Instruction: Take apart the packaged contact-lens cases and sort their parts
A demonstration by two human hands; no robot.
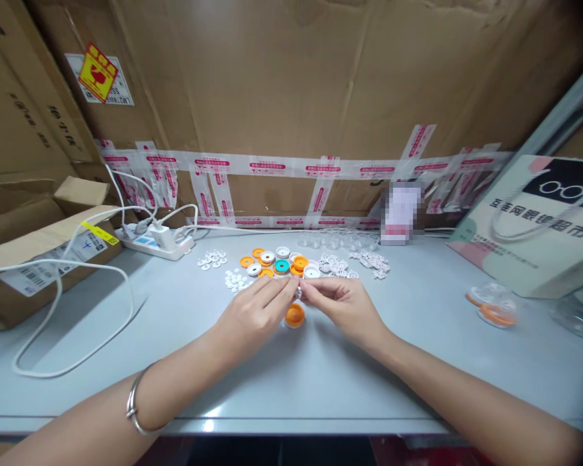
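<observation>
Above the middle of the table, my left hand (260,307) and my right hand (347,304) meet fingertip to fingertip. Both are closed in a pinch on a small white plastic piece (299,292), mostly covered by the fingers. Just below them an orange round cup-like part (295,315) sits on the table. Behind the fingers lies a cluster of round orange and white parts, with one teal disc (282,266) among them. Small white discs (236,280) are scattered to the left of the cluster. White openwork pieces (333,264) lie in a heap to its right.
Clear domes (342,239) line the back by a taped cardboard wall (272,84). At left are a power strip (160,241), a looping white cable (126,304) and an open carton (39,272). A paper bag (539,226) and clear-topped orange pieces (496,314) stand right.
</observation>
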